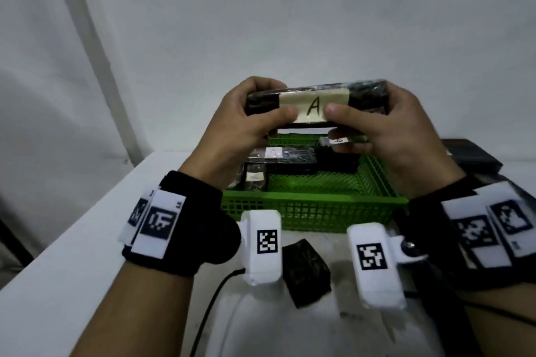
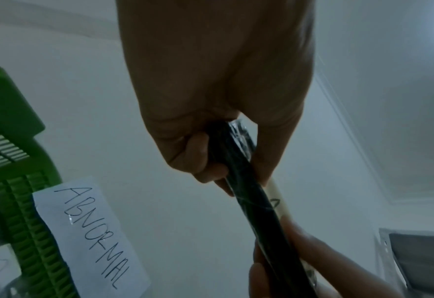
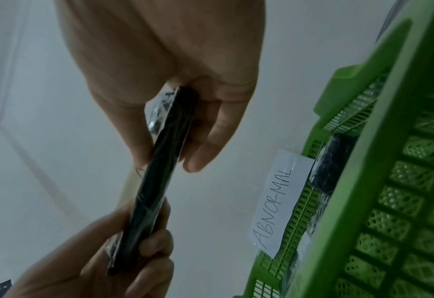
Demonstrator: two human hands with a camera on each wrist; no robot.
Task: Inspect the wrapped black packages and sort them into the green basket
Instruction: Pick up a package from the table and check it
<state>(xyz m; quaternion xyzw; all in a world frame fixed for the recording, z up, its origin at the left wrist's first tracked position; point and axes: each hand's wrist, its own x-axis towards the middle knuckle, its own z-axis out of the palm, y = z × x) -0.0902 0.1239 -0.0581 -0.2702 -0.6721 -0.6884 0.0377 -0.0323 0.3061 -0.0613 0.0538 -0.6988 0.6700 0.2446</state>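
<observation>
A flat black wrapped package (image 1: 365,95) with a tan tape label marked "A" is held up above the green basket (image 1: 313,200). My left hand (image 1: 249,119) grips its left end, thumb on the front face. My right hand (image 1: 385,124) grips its right end the same way. In the wrist views the package (image 2: 246,193) (image 3: 157,173) shows edge-on between thumb and fingers of both hands. Inside the basket lie several wrapped black packages (image 1: 290,159), some with tan labels.
A paper label reading "ABNORMAL" (image 2: 91,233) (image 3: 277,201) hangs on the basket's far wall. A small black wrapped package (image 1: 304,272) lies on the white table in front of the basket. More dark packages (image 1: 472,153) sit at the right. A wall stands behind.
</observation>
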